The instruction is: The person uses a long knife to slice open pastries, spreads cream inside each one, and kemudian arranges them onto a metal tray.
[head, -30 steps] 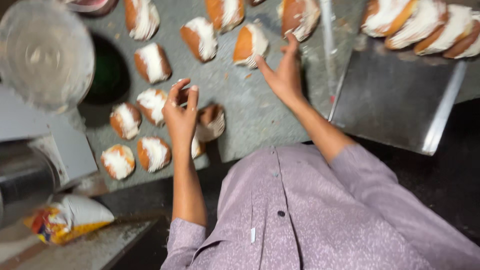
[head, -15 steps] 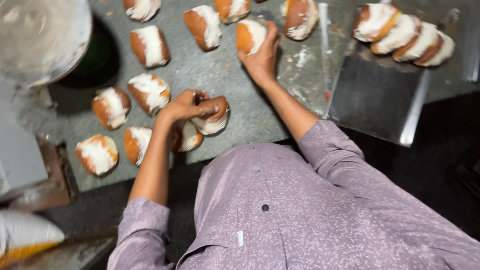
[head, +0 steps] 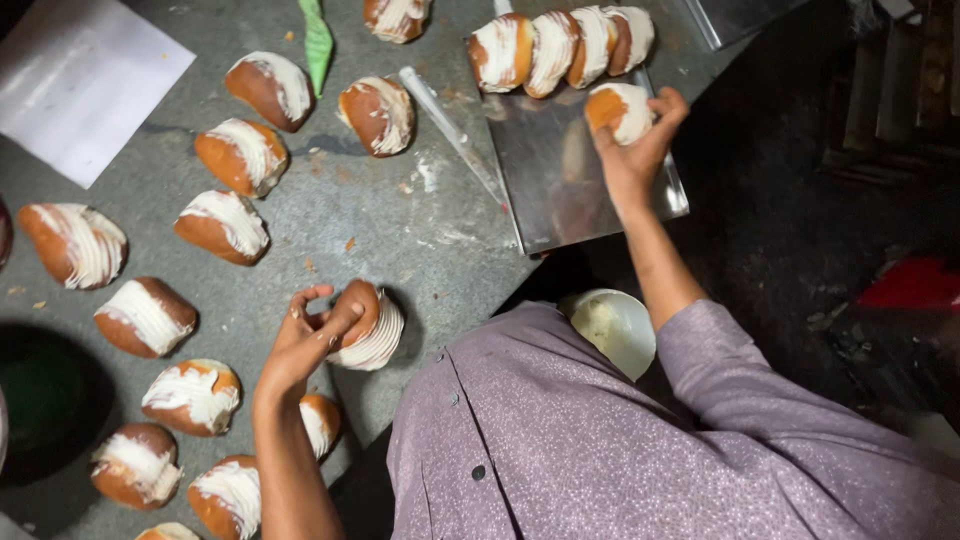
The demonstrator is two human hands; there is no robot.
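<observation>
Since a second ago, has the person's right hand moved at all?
Yes. The right hand was on the grey table among the loose cream buns; now it holds a cream bun over the metal tray, beside the row of buns there.

Buns (head: 222,225) lie spread on the table (head: 400,230) at left; a tray (head: 570,175) at right carries a row of buns (head: 560,48).

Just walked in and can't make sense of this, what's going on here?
A person in a purple shirt is handling cream-filled buns at a grey worktable. The right hand holds one bun over a metal tray, beside a row of buns already on it. The left hand grips another bun at the table's edge. More filled buns lie across the table.
</observation>
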